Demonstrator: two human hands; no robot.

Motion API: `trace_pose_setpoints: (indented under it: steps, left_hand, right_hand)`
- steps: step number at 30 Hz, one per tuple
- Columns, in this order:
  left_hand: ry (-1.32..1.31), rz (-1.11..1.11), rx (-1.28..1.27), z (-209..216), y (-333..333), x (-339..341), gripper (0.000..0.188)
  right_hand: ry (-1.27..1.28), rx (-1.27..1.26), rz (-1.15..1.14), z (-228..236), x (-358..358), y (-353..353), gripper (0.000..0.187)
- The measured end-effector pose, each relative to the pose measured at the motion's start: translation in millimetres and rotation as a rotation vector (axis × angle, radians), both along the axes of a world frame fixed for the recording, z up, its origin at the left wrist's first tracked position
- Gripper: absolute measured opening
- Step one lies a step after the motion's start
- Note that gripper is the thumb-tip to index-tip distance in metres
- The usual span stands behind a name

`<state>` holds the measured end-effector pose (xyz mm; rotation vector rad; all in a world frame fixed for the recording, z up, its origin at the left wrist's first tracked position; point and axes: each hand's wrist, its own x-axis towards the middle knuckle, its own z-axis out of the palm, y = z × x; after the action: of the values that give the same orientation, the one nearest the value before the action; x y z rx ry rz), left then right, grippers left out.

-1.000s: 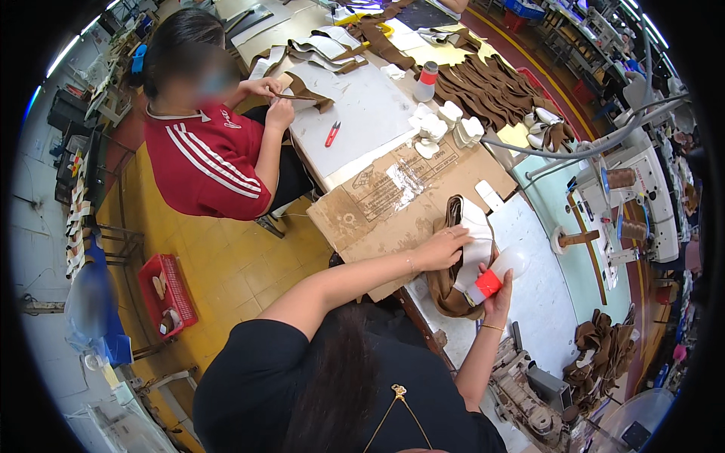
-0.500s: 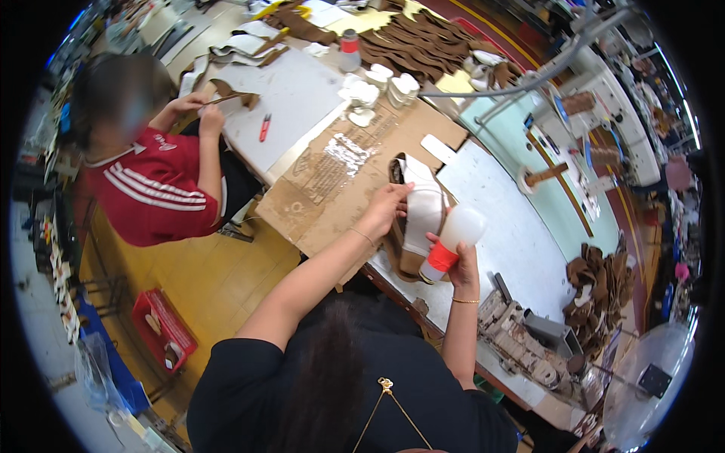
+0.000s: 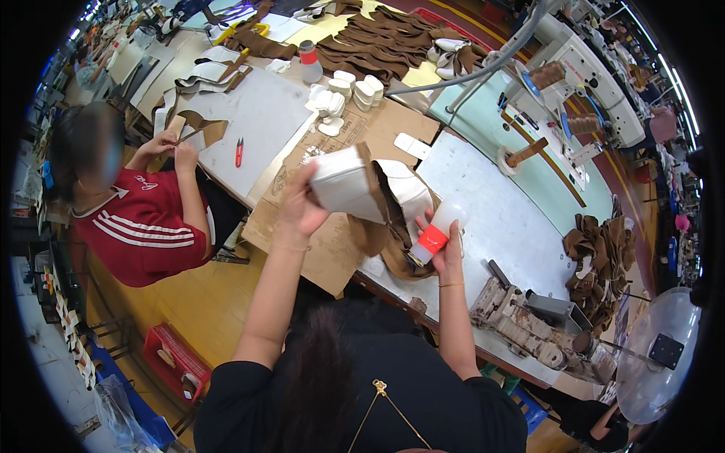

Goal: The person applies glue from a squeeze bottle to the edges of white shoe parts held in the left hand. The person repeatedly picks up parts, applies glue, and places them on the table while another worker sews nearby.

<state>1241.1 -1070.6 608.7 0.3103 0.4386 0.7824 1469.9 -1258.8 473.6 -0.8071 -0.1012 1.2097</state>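
Watching remotely, I saw that the left hand [image 3: 302, 204], grasping a white, brown-edged piece [image 3: 343, 183], had swung it leftward above the cardboard [image 3: 326, 263], away from the white part [image 3: 408, 189] beside it; the right hand [image 3: 448, 255] kept clasping the red-banded bottle [image 3: 434, 238].

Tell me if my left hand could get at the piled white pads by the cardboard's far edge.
Probably not until freed: your left hand holds a white-and-brown piece. Beyond that, nothing seems to block the way over the cardboard to the piled white pads.
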Motion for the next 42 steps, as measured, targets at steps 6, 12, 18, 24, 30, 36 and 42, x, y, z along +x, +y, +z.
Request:
trace_pose_setpoints:
  steps: [6, 12, 18, 24, 30, 36, 42]
  left_hand:
    - [-0.216, -0.256, -0.303, -28, -49, -37, 0.08]
    - [0.352, -0.178, -0.009, -31, -58, -51, 0.047]
    - [0.023, -0.12, -0.024, 19, -62, -68, 0.056]
    - [0.294, -0.07, 0.136, 22, -62, -60, 0.044]
    - [-0.058, -0.048, -0.076, 48, -62, -64, 0.033]
    - [0.186, 0.094, 0.131, 62, -80, -55, 0.028]
    - [0.241, 0.17, 0.193, 78, -88, -48, 0.026]
  right_hand:
    - [0.06, 0.015, -0.002, -2, -1, 1, 0.074]
    - [0.024, -0.032, -0.121, 7, 5, 0, 0.089]
    - [-0.056, 0.024, -0.102, 71, -11, 7, 0.097]
    - [-0.51, 0.027, 0.044, 108, -10, 20, 0.083]
    - [-0.934, 0.174, -0.233, 185, -44, 42, 0.087]
    - [-0.768, 0.363, -0.191, 207, -76, 60, 0.092]
    - [-0.957, 0.469, -0.118, 214, -116, 69, 0.087]
